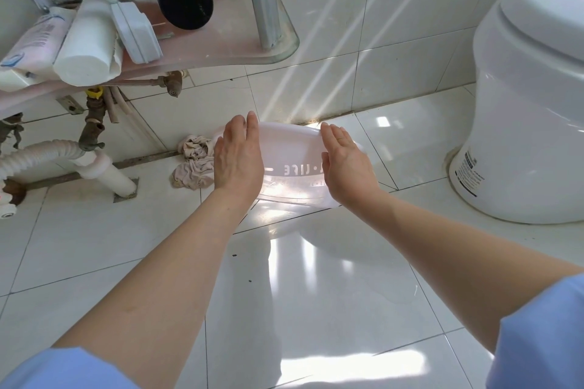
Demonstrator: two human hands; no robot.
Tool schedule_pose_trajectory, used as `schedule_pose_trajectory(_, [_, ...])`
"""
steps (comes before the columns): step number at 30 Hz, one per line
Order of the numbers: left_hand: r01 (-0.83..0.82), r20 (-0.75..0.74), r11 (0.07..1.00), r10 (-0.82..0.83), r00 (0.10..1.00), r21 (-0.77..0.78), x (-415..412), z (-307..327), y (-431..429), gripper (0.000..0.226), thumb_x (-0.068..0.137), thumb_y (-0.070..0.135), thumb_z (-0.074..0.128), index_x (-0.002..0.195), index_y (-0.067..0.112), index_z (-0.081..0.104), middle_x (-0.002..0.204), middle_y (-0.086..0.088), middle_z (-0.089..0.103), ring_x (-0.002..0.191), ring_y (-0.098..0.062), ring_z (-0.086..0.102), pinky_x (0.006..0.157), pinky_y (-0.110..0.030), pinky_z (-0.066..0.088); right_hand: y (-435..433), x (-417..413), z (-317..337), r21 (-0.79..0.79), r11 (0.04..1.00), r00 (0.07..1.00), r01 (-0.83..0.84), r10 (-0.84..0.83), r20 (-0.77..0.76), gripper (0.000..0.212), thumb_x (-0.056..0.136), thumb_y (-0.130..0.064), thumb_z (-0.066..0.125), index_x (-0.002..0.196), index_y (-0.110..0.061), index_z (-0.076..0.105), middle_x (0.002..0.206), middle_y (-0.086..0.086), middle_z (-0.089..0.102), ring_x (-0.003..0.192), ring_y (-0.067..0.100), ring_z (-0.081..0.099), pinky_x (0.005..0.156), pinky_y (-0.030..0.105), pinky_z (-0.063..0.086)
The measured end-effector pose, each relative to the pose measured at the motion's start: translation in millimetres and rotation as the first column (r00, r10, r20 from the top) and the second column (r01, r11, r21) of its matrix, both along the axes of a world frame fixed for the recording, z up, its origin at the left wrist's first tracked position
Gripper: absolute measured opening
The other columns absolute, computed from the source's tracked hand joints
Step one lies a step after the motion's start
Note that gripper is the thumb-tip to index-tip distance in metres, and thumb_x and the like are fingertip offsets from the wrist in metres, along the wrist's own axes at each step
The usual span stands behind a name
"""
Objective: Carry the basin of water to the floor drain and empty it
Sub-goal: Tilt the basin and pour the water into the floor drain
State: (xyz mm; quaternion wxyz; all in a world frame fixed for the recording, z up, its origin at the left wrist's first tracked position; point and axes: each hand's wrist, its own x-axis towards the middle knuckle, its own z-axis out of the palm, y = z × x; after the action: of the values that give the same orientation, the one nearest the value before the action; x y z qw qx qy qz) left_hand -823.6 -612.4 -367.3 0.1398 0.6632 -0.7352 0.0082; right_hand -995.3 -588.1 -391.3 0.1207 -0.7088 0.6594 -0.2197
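A translucent white plastic basin (292, 164) is tipped far forward near the base of the wall, its underside with raised lettering turned toward me. My left hand (237, 156) presses flat on its left side and my right hand (346, 164) on its right side, holding it between them just above the floor tiles. The basin's inside and any water in it are hidden. I cannot make out a floor drain; the spot under and behind the basin is covered.
A crumpled beige rag (192, 163) lies on the floor just left of the basin. Pipes and a white drain hose (47, 151) run under a cluttered shelf (221, 54) at left. A white toilet (531, 88) stands at right. Glossy wet tiles (316, 278) lie in front.
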Motion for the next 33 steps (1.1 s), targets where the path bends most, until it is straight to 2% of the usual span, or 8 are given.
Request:
schedule_pose_trajectory(5, [0.005,0.020,1.000,-0.005,1.000,0.010,-2,0,-5,0.059,0.090,0.001,0.042,0.145,0.007,0.019,0.137,-0.014,0.033,0.122,-0.030,0.037,0.099,-0.041,0.035,-4,-4,3,-0.013,1.000,1.000,0.020,-0.020,-0.002,0.046,0.096,-0.007,0.033,0.141,-0.009,0.027,0.145,0.006,0.037,0.130,0.025,0.038,0.098,0.030,0.031])
schedule_pose_trajectory(14, [0.014,0.038,1.000,-0.015,0.999,0.022,-4,-2,-9,0.068,0.086,-0.003,0.040,0.147,0.005,0.010,0.141,-0.014,0.028,0.131,-0.030,0.028,0.106,-0.045,0.032,-10,-2,3,-0.052,0.998,0.999,0.044,-0.045,-0.003,0.044,0.094,-0.005,0.034,0.138,-0.010,0.032,0.138,0.004,0.044,0.125,0.024,0.043,0.090,0.028,0.035])
schedule_pose_trajectory(20, [0.003,0.036,0.999,-0.004,0.999,0.032,-7,-4,-14,0.069,0.088,0.000,0.041,0.147,0.006,0.007,0.142,-0.013,0.027,0.134,-0.029,0.025,0.107,-0.046,0.032,-16,-5,6,-0.091,0.995,0.999,0.051,-0.051,0.005,0.038,0.093,-0.006,0.036,0.131,-0.008,0.040,0.129,0.006,0.052,0.111,0.029,0.050,0.070,0.030,0.035])
schedule_pose_trajectory(24, [0.030,0.043,0.999,-0.032,0.999,0.036,-8,-4,-13,0.075,0.086,-0.003,0.042,0.148,0.011,0.004,0.142,-0.014,0.025,0.134,-0.031,0.023,0.104,-0.047,0.035,-17,-6,4,-0.075,0.997,0.999,0.033,-0.035,-0.014,0.046,0.095,-0.011,0.036,0.140,-0.011,0.029,0.136,0.010,0.045,0.116,0.030,0.048,0.076,0.032,0.038])
schedule_pose_trajectory(26, [0.055,0.065,0.997,-0.059,0.996,0.053,-9,-3,-12,0.073,0.089,0.004,0.042,0.149,0.015,0.001,0.143,-0.015,0.022,0.136,-0.032,0.020,0.104,-0.049,0.035,-16,-7,3,-0.068,0.998,0.999,0.003,-0.006,-0.046,0.050,0.096,-0.016,0.038,0.144,-0.015,0.023,0.138,0.013,0.041,0.120,0.031,0.044,0.081,0.034,0.040])
schedule_pose_trajectory(29, [0.061,0.001,0.995,-0.061,0.998,0.074,-11,1,-14,0.062,0.096,0.033,0.037,0.149,0.018,0.007,0.143,-0.016,0.022,0.136,-0.033,0.018,0.105,-0.053,0.033,-18,-7,5,-0.025,1.000,1.000,0.014,-0.015,-0.014,0.053,0.097,-0.032,0.038,0.145,-0.017,0.022,0.144,0.015,0.035,0.128,0.031,0.039,0.089,0.037,0.040])
schedule_pose_trajectory(33, [0.054,-0.055,0.994,-0.049,0.997,0.094,-13,2,-16,0.072,0.091,0.054,0.036,0.148,0.018,0.012,0.145,-0.015,0.020,0.138,-0.032,0.015,0.106,-0.057,0.030,-22,-4,11,0.015,0.999,0.998,0.044,-0.045,0.043,0.058,0.094,-0.048,0.036,0.142,-0.018,0.026,0.142,0.012,0.038,0.128,0.029,0.039,0.088,0.036,0.040])
